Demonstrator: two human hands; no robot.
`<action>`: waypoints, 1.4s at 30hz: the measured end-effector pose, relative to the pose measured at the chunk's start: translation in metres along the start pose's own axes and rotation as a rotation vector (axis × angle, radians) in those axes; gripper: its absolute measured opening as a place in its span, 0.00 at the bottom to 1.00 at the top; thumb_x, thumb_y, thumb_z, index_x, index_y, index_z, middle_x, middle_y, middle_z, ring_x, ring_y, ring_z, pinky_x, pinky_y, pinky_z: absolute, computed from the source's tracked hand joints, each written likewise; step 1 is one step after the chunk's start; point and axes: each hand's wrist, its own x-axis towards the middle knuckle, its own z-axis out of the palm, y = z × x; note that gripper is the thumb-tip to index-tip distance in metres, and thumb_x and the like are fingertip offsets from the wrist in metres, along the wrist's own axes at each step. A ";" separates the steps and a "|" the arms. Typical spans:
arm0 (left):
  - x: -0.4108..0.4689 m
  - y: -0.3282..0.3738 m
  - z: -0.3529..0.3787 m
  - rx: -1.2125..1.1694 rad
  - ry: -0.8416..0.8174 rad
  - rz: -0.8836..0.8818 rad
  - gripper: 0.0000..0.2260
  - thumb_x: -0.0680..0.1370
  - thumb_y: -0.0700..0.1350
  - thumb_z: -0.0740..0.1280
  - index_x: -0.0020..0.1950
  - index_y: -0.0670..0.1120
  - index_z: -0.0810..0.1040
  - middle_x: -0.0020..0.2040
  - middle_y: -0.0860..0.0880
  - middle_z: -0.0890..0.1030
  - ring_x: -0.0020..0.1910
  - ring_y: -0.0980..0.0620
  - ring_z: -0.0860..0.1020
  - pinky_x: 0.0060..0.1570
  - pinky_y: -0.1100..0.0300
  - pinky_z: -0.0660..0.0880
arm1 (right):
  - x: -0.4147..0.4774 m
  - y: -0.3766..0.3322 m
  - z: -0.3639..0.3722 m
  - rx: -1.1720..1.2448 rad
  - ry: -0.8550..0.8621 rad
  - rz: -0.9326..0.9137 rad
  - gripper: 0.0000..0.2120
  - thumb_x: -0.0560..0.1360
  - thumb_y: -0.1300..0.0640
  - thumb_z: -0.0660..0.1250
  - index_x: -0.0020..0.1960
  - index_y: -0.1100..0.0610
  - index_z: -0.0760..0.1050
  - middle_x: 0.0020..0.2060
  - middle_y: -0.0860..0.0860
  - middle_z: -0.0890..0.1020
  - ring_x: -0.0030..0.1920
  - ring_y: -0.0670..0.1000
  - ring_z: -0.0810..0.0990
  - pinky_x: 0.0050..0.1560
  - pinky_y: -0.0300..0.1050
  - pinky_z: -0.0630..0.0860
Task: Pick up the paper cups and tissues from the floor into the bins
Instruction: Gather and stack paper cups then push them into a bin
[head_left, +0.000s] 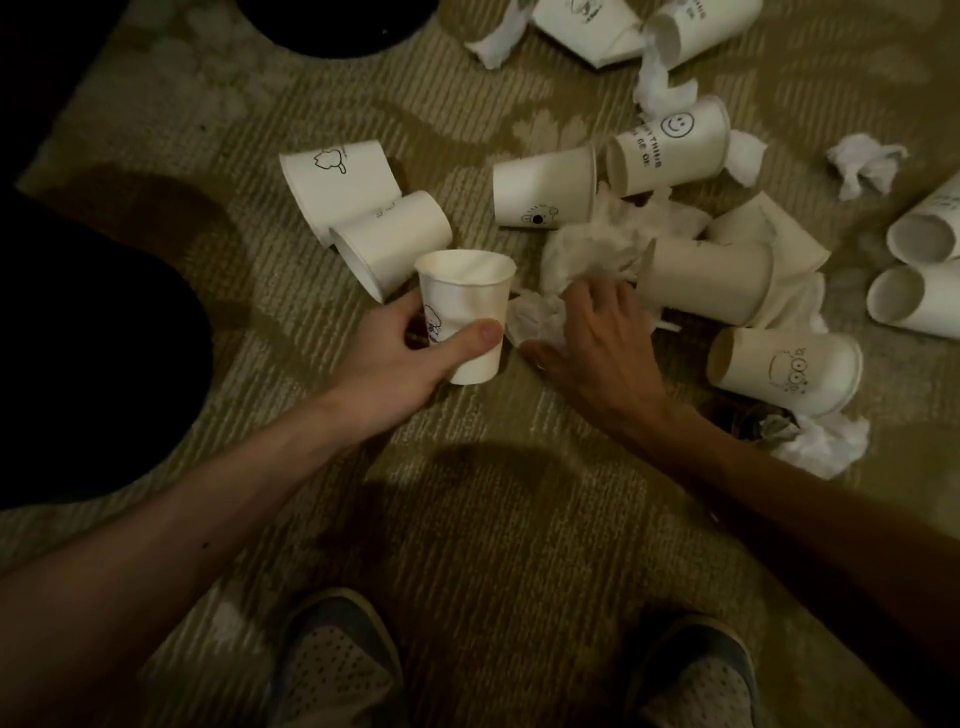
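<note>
My left hand (410, 353) grips an upright white paper cup (467, 306) with a small drawing, just above the carpet. My right hand (592, 343) reaches down onto a crumpled white tissue (535, 319), fingers curling round it. Behind that tissue lies a bigger crumpled tissue (597, 244). Several white paper cups lie on their sides around: two (363, 208) left of the held cup, one (545, 187) behind, a smiley cup (670, 145), one (706, 286) right of my hand, and one (784, 369) nearer right.
A dark round bin (93, 343) sits at the left edge, another dark shape (337, 26) at the top. More cups (914, 270) and tissues (862, 166) litter the right and far side of the patterned carpet. My two shoes (337, 660) stand at the bottom.
</note>
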 end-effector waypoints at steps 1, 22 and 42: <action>0.000 0.000 0.000 -0.001 -0.002 0.004 0.19 0.63 0.67 0.70 0.52 0.65 0.77 0.47 0.69 0.82 0.48 0.69 0.79 0.46 0.65 0.74 | -0.001 -0.002 0.000 0.003 0.026 -0.031 0.23 0.77 0.46 0.67 0.63 0.61 0.70 0.62 0.61 0.72 0.63 0.60 0.68 0.62 0.55 0.65; 0.006 -0.004 -0.013 -0.092 0.041 -0.015 0.19 0.64 0.66 0.69 0.51 0.60 0.79 0.46 0.68 0.82 0.47 0.67 0.80 0.43 0.69 0.75 | -0.026 0.017 -0.016 0.562 0.136 0.046 0.08 0.81 0.53 0.62 0.44 0.55 0.70 0.40 0.44 0.69 0.40 0.42 0.67 0.41 0.27 0.64; 0.008 0.005 -0.013 -0.147 0.009 -0.059 0.24 0.62 0.70 0.71 0.54 0.60 0.80 0.49 0.61 0.84 0.48 0.61 0.83 0.46 0.60 0.78 | 0.068 0.033 -0.051 0.035 -0.042 0.042 0.23 0.75 0.54 0.72 0.65 0.63 0.71 0.59 0.61 0.78 0.57 0.59 0.75 0.49 0.45 0.65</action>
